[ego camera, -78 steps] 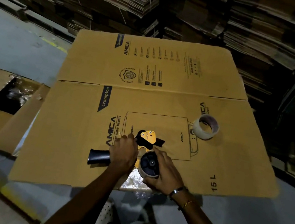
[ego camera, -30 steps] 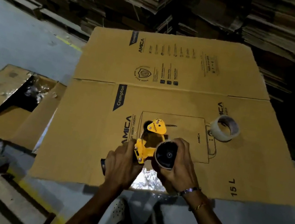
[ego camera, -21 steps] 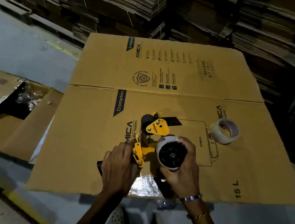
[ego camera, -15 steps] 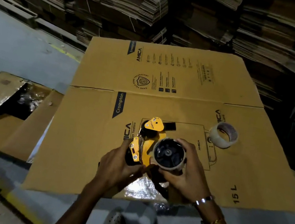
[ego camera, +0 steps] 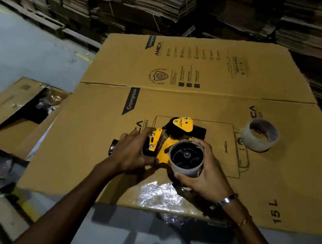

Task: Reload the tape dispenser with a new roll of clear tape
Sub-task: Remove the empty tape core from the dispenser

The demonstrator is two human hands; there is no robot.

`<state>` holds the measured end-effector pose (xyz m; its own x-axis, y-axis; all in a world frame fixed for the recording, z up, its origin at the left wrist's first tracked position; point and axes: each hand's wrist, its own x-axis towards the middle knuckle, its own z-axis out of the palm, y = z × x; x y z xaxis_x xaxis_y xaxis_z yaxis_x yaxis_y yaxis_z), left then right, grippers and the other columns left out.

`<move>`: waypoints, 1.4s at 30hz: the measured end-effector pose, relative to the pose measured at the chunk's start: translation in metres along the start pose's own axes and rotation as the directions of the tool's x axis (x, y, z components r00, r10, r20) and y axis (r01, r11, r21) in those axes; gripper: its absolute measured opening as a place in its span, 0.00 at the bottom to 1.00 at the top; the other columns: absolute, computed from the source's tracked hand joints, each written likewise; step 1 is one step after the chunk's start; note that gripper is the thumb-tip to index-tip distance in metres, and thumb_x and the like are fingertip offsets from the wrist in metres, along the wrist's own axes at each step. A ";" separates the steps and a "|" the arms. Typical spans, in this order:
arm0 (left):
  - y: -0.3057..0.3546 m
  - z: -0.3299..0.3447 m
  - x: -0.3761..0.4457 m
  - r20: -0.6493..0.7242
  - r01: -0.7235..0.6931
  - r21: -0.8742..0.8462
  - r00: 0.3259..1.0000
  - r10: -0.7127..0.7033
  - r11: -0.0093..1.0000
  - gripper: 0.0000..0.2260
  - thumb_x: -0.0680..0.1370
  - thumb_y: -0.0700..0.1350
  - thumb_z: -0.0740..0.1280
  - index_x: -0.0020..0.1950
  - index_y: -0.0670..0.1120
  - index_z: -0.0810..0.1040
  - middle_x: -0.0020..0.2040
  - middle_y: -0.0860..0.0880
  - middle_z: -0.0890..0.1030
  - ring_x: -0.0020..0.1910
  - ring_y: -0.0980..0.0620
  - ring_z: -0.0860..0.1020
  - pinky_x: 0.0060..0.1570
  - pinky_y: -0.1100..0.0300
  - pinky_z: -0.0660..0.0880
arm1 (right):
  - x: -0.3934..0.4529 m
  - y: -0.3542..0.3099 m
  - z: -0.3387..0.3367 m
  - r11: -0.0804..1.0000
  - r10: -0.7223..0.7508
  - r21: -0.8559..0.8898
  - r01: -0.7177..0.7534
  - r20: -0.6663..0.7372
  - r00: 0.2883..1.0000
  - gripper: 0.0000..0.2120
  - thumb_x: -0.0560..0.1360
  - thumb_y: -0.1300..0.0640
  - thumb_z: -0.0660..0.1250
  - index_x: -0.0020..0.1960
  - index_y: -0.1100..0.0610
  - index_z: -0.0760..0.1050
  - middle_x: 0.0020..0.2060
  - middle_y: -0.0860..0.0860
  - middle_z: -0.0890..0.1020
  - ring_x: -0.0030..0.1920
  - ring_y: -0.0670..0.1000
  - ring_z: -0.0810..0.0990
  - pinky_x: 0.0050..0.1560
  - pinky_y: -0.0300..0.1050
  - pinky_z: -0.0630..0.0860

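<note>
Left hand [ego camera: 129, 155]: curled round the yellow tape dispenser [ego camera: 171, 139], frame centre.
Right hand [ego camera: 204, 178]: fingers wrapped round mounted roll [ego camera: 187, 159].
Spare roll [ego camera: 259, 134]: right, on flattened carton [ego camera: 206, 76].

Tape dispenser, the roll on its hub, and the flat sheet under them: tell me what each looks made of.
Tape dispenser: glossy yellow painted metal, likely, with screw heads showing; black parts look plastic. Roll on its hub: dull greyish ring, probably a cardboard core, little tape visible. Flat sheet: matte brown printed cardboard with a fold crease.
</note>
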<state>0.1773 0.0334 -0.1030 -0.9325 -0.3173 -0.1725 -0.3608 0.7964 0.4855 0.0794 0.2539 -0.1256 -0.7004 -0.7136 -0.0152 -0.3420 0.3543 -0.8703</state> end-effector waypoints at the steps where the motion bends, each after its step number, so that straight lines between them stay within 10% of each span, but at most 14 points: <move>1: -0.002 0.007 0.001 -0.019 -0.005 -0.001 1.000 0.005 1.000 0.41 0.71 0.58 0.76 0.77 0.51 0.60 0.66 0.42 0.75 0.64 0.42 0.71 0.58 0.55 0.62 | 0.000 0.004 0.004 1.000 -0.011 -0.016 0.011 -0.013 1.000 0.44 0.59 0.39 0.76 0.68 0.37 0.56 0.66 0.46 0.72 0.66 0.48 0.73 0.66 0.50 0.75; 8: -0.022 0.033 0.008 -0.146 -0.089 0.089 0.984 0.102 0.992 0.50 0.59 0.72 0.59 0.78 0.53 0.59 0.66 0.41 0.75 0.66 0.42 0.69 0.60 0.51 0.62 | -0.001 0.029 0.021 0.988 -0.142 -0.080 0.133 -0.120 0.983 0.44 0.62 0.52 0.82 0.71 0.51 0.62 0.65 0.49 0.75 0.64 0.49 0.75 0.63 0.47 0.76; 13: -0.030 0.047 0.001 -0.233 -0.180 0.162 0.949 0.215 0.970 0.45 0.68 0.63 0.74 0.80 0.53 0.58 0.71 0.42 0.72 0.70 0.41 0.65 0.65 0.47 0.63 | -0.012 0.043 0.033 0.965 -0.243 -0.146 0.218 -0.184 0.953 0.44 0.63 0.50 0.82 0.71 0.53 0.63 0.64 0.48 0.77 0.62 0.48 0.77 0.62 0.47 0.78; 19: -0.020 0.083 -0.038 -0.630 -0.418 0.172 0.649 0.425 0.892 0.24 0.78 0.44 0.70 0.72 0.43 0.70 0.69 0.43 0.69 0.67 0.43 0.71 0.64 0.47 0.75 | -0.019 0.039 0.035 0.970 -0.232 -0.120 0.213 -0.179 0.956 0.42 0.65 0.50 0.81 0.72 0.53 0.62 0.63 0.47 0.76 0.61 0.46 0.76 0.57 0.35 0.75; 25: -0.009 0.096 -0.068 -0.458 -0.407 0.211 0.762 0.458 0.888 0.34 0.74 0.53 0.64 0.78 0.43 0.62 0.76 0.44 0.66 0.77 0.48 0.57 0.75 0.54 0.58 | -0.031 0.031 0.041 0.984 -0.145 0.075 0.164 -0.219 0.965 0.38 0.66 0.50 0.80 0.70 0.52 0.64 0.63 0.47 0.76 0.62 0.50 0.77 0.59 0.44 0.78; 34: 0.013 0.116 -0.055 -0.383 -0.373 -0.139 0.875 0.298 0.917 0.49 0.66 0.74 0.67 0.79 0.53 0.54 0.67 0.52 0.77 0.62 0.49 0.78 0.57 0.47 0.78 | -0.042 0.033 0.051 0.977 -0.172 0.072 0.200 -0.279 0.945 0.39 0.66 0.49 0.81 0.69 0.52 0.64 0.61 0.48 0.77 0.60 0.49 0.79 0.60 0.46 0.79; 42: 0.014 0.115 -0.046 -0.307 -0.340 -0.203 0.913 0.270 0.918 0.54 0.62 0.65 0.78 0.80 0.54 0.52 0.71 0.50 0.75 0.66 0.47 0.76 0.63 0.51 0.75 | -0.041 0.035 0.048 0.981 -0.193 -0.078 0.180 -0.227 0.955 0.41 0.65 0.48 0.81 0.70 0.51 0.63 0.64 0.50 0.77 0.63 0.51 0.77 0.64 0.49 0.76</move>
<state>0.2138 0.1180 -0.1867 -0.9434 -0.2324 0.2367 -0.0108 0.7346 0.6784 0.1258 0.2663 -0.1794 -0.7446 -0.6127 0.2650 -0.5103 0.2664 -0.8177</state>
